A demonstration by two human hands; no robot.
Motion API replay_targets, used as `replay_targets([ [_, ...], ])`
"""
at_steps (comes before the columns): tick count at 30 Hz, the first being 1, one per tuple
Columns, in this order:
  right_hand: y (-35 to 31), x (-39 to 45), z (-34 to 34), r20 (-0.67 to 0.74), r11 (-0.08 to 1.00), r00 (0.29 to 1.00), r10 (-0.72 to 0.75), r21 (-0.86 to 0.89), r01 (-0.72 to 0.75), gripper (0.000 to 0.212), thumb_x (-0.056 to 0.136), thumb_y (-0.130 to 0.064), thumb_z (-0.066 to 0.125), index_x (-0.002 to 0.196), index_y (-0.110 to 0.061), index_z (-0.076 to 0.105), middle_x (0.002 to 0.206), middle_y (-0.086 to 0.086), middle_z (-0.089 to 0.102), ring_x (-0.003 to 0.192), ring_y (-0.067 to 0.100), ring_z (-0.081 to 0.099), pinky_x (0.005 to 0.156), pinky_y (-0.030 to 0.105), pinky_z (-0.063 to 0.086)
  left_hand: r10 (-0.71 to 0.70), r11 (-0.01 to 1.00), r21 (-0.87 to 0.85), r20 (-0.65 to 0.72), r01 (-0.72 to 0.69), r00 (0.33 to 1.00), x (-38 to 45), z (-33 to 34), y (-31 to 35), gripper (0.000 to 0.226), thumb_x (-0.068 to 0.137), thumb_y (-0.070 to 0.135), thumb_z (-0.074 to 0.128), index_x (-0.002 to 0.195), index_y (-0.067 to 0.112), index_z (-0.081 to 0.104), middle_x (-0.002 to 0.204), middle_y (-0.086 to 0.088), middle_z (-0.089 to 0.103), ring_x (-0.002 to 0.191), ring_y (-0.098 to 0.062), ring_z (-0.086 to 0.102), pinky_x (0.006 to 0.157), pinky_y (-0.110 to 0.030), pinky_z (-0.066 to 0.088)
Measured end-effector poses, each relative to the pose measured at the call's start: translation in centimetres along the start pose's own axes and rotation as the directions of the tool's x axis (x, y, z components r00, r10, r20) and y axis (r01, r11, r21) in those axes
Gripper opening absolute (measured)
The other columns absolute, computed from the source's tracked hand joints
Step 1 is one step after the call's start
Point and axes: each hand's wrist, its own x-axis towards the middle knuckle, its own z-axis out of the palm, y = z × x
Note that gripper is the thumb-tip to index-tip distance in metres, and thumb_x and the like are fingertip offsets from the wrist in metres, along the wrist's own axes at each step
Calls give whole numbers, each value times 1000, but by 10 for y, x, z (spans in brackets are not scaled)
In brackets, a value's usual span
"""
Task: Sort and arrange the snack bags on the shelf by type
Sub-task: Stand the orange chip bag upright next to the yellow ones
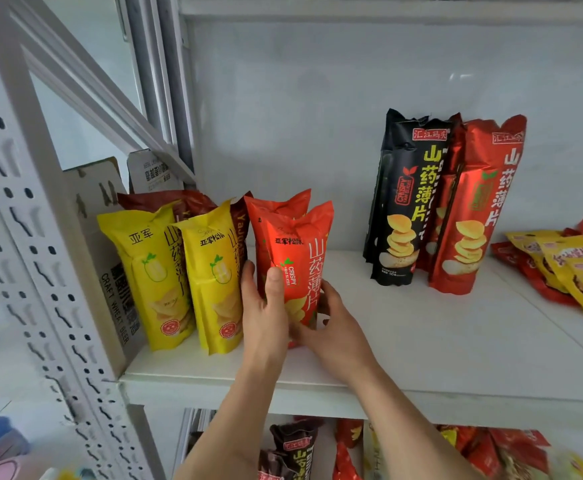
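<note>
Low in the frame's centre, your forearms rose from the bottom edge to the shelf, where both hands closed on one orange-red snack bag. Your left hand wrapped its lower left side, thumb pressed flat across the front, fingers curled round the edge. Your right hand cupped the lower right corner, its fingers curled behind the bag and mostly hidden.

The bag stood upright at centre-left, touching a second orange-red bag just behind it. Immediately left stood two yellow bags, with dark red bags behind them and a cardboard box against the rack post.

By the look of it, you were seating this bag with its own kind, extending the left-hand row. The next move likely called for squaring it against its partner, then letting go without tipping it.

Farther back, at right of centre, a tall black bag and a tall red bag leaned on the rear wall. At the far right edge, flat yellow and red packets lay unsorted, probably next.
</note>
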Motion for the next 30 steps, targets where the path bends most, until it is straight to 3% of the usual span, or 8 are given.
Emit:
replay_targets([
  [1,1,1,1,-8,1000,1000,-1,-12,1,54,71,-57,80,103,-70,38,101,-43,55,91,-30,51,73,5,41,-2,1000,1,-4,2,1000,5,-1,-2,108,70,90,37,159,29,24,156,8,39,130,-5,46,96,-15,40],
  [4,6,4,3,-46,999,999,-17,-28,16,52,69,-56,81,104,-66,43,108,-35,60,94,-21,56,77,11,44,10,1000,-12,-8,-10,1000,22,-3,-9,113,65,99,34,156,32,32,155,4,46,138,-13,48,114,-38,41],
  [10,11,4,-4,-75,999,997,-21,-38,18,51,77,-47,80,110,-61,44,109,-35,60,96,-23,55,74,6,42,-16,999,-45,71,19,997,43,1,-19,89,69,98,36,134,40,55,131,7,66,123,-14,62,108,-48,46],
  [13,14,5,-10,-84,998,996,-26,-51,21,53,79,-49,77,121,-53,45,117,-28,61,98,-19,55,76,6,42,18,1000,-25,123,-15,992,46,9,-23,82,74,94,39,127,36,60,127,1,67,115,-15,67,101,-47,53],
  [17,22,7,-21,-118,997,993,-24,-71,16,55,79,-49,77,125,-50,47,118,-25,62,101,-14,57,75,4,43,9,1000,-13,242,-6,970,49,21,-25,94,71,95,38,140,33,49,134,0,62,114,-12,67,98,-43,56],
  [24,50,30,-41,-197,993,980,10,-112,-33,66,72,-54,74,131,-47,45,119,-19,62,104,-1,62,88,27,56,-48,996,-62,320,71,946,59,65,-32,93,68,88,44,137,26,51,121,1,71,106,-17,72,96,-47,57],
  [28,62,51,-47,-223,993,975,19,-112,-45,69,71,-51,74,133,-46,43,120,-17,62,102,1,63,87,28,58,-31,992,-104,325,68,945,71,84,-39,99,65,89,52,137,23,51,123,-3,71,106,-16,72,93,-42,58],
  [30,66,62,-47,-235,991,972,20,-126,-50,71,71,-55,71,135,-45,41,120,-15,61,105,4,62,89,32,57,-23,994,-97,331,58,943,79,90,-43,104,61,94,56,137,23,51,124,-3,71,110,-20,71,96,-47,56],
])
